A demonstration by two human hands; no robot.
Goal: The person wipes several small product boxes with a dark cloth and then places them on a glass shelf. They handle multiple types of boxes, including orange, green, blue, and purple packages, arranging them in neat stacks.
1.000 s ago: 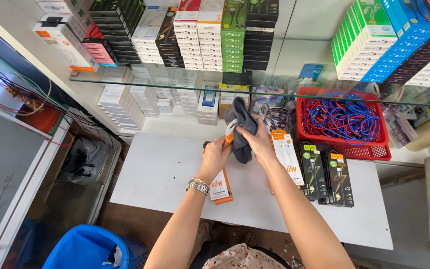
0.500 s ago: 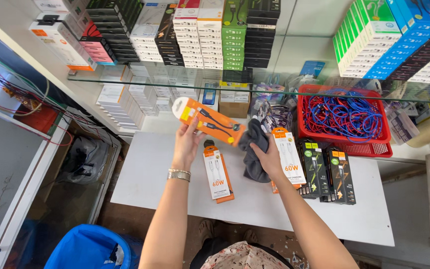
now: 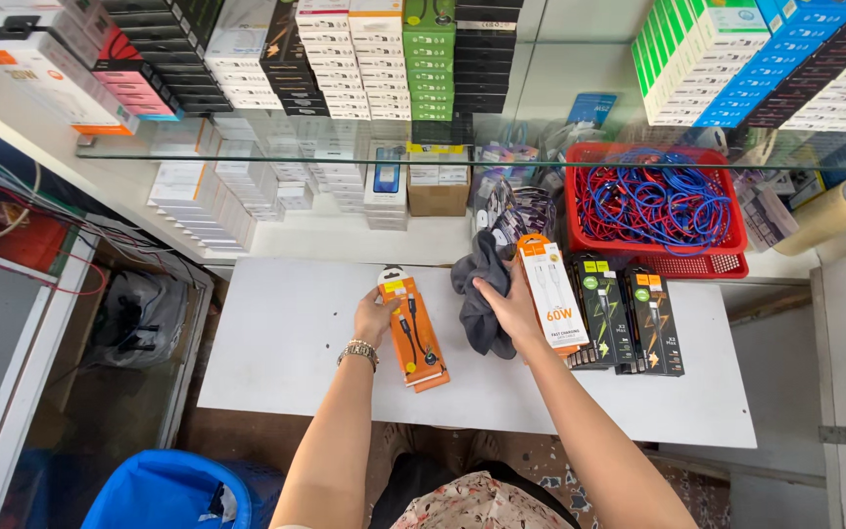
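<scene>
My left hand (image 3: pixel 374 315) grips the left edge of a stack of orange cable packages (image 3: pixel 413 328) lying on the white table (image 3: pixel 286 343). A bracelet sits on that wrist. My right hand (image 3: pixel 511 306) holds a dark grey cloth (image 3: pixel 480 294) bunched against the table. Just right of that hand stands a white and orange cable box (image 3: pixel 550 294), and beyond it two black packaged cables (image 3: pixel 629 315) lie side by side.
A red basket (image 3: pixel 658 211) of blue and red cables sits at the back right under a glass shelf (image 3: pixel 443 157). Stacks of small boxes (image 3: pixel 247 186) fill the shelves behind. A blue bin (image 3: pixel 164 490) stands at lower left, a tape roll (image 3: pixel 834 211) at far right.
The left hand, earlier raised with an orange package, has come down and set it on the stack on the table. The right hand keeps the cloth, now lower.
</scene>
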